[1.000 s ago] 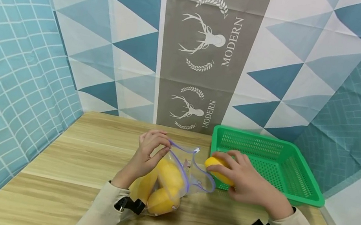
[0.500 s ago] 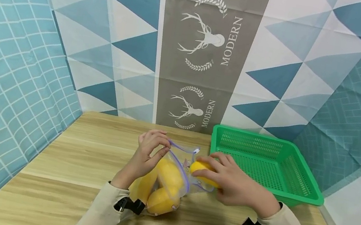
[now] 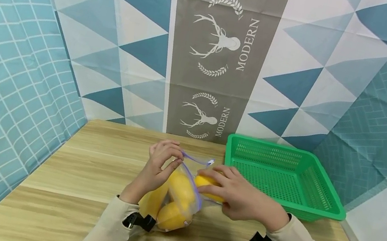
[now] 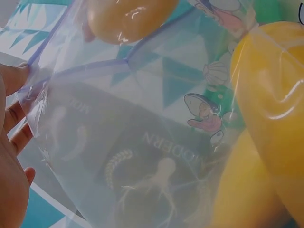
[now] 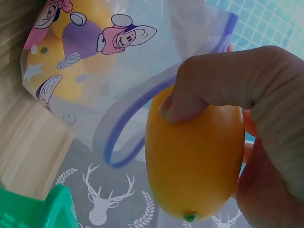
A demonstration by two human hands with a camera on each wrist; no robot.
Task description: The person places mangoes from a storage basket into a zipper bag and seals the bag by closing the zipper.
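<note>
My left hand (image 3: 160, 165) pinches the rim of a clear zip bag (image 5: 159, 33) with a purple zip edge and cartoon prints, keeping its mouth apart. Inside the bag lie several yellow fruits (image 3: 172, 216), resting low near the table. At the opening, my right hand (image 3: 242, 195) grips a smooth oval yellow fruit (image 5: 194, 152) with a small green stem end. Its thumb presses on the skin in the right wrist view, and the fruit's far end overlaps the purple edge. Through the film, the left wrist view shows this held fruit (image 4: 130, 19) at the top.
A green plastic basket (image 3: 316, 211) with slotted walls stands at the back right, just beyond my right hand. The wooden table (image 3: 66, 167) meets patterned cloth walls (image 3: 221, 69) at the back and sides.
My right hand has carried the yellow fruit leftward, from beside the basket to the bag's mouth. The left hand and the bag have stayed nearly still.
</note>
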